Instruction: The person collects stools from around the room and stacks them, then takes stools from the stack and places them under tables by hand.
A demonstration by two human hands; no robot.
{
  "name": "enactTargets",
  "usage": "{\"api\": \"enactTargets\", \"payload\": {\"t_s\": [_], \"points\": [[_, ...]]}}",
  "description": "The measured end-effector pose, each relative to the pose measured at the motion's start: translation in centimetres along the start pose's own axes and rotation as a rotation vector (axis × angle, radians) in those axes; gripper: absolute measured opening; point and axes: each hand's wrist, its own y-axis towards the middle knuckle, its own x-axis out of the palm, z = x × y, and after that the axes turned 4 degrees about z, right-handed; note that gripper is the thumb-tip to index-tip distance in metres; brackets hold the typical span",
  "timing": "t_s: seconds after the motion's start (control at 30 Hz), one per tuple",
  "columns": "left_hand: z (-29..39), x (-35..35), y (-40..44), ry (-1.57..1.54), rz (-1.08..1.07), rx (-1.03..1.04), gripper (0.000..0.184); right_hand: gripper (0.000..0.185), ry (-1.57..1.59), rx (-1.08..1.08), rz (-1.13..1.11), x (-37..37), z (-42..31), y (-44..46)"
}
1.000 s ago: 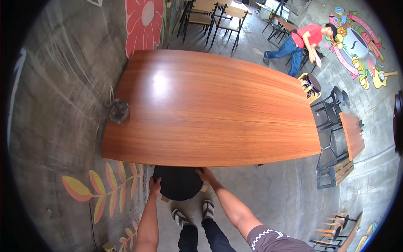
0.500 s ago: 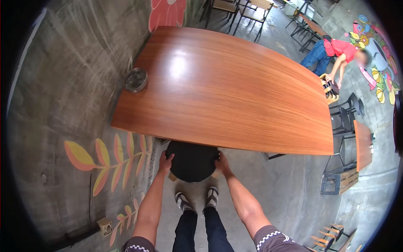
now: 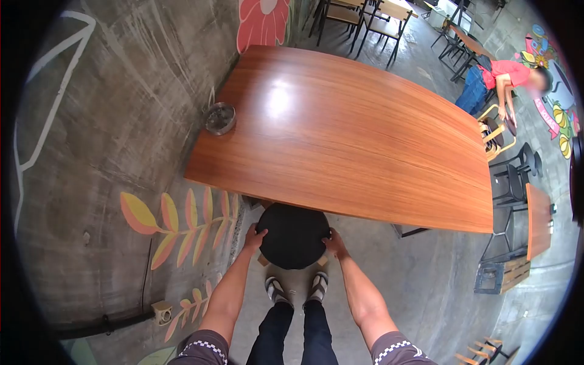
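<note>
A stool with a round black seat [image 3: 293,237] stands half-framed by my arms, its far rim tucked just under the near edge of the wooden table [image 3: 340,140]. Short ends of light wooden legs show below the seat. My left hand [image 3: 254,238] grips the seat's left side, thumb on top and fingers curled beneath the rim. On the opposite side my right hand [image 3: 334,243] holds the rim the same way. The fingertips of both hands are hidden under the seat. My feet are on the floor close behind the stool.
A glass ashtray [image 3: 219,118] sits on the table's left end by the concrete wall [image 3: 121,109]. At the far right a person in a red shirt [image 3: 508,74] bends over a wooden-framed chair [image 3: 500,135]. A crate [image 3: 504,277] stands on the floor at right.
The whole view has shifted, so the table and stool appear further right. Slightly more of the seat shows past the table edge. The other person's chair has tilted. My grip is unchanged.
</note>
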Motion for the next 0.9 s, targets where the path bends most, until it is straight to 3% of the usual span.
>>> {"api": "enactTargets", "payload": {"t_s": [0.1, 0.17, 0.3, 0.37, 0.4, 0.47, 0.5, 0.53, 0.67, 0.73, 0.83, 0.9], "points": [[-0.2, 0.6, 0.7, -0.081, -0.017, 0.01, 0.047, 0.055, 0.004, -0.055, 0.041, 0.0, -0.6, 0.5], [-1.3, 1.1, 0.9, -0.174, -0.015, 0.057, 0.047, 0.057, 0.101, -0.001, -0.057, -0.1, 0.3, 0.7], [-0.6, 0.7, -0.2, 0.011, -0.03, 0.007, 0.047, 0.062, 0.18, -0.068, -0.133, 0.8, 4.2, 0.9], [-0.1, 0.6, -0.4, 0.059, 0.038, -0.101, 0.052, 0.066, 0.159, 0.05, -0.163, 0.8, 3.7, 0.0], [0.2, 0.1, -0.8, 0.036, -0.064, -0.075, 0.058, 0.066, 0.158, 0.044, -0.176, 0.3, 3.5, -0.2], [-1.2, 0.4, -0.6, 0.023, -0.066, -0.034, 0.059, 0.073, 0.123, 0.072, -0.218, 0.4, 4.6, -1.9], [-2.5, 0.5, -0.2, 0.073, -0.042, -0.014, 0.07, 0.073, 0.235, 0.213, -0.307, -1.5, 0.3, -4.5], [-3.2, 0.9, 0.0, 0.124, -0.034, 0.013, 0.08, 0.073, 0.228, 0.22, -0.341, -1.4, -0.6, -5.7], [0.4, 1.3, -3.8, 0.161, 0.003, -0.165, 0.091, 0.074, 0.123, 0.322, -0.314, -1.4, -1.0, -7.3], [-0.8, 1.2, -5.0, 0.191, 0.028, 0.022, 0.098, 0.073, 0.258, 0.288, -0.295, -1.2, -0.8, -7.7], [-0.4, 0.3, -7.6, 0.21, 0.009, 0.036, 0.096, 0.072, 0.41, 0.283, -0.238, -0.9, 0.2, -8.9], [-1.8, -0.1, -8.2, 0.1, -0.029, 0.083, 0.091, 0.07, 0.285, 0.308, -0.228, -0.9, 0.1, -9.9]]}}
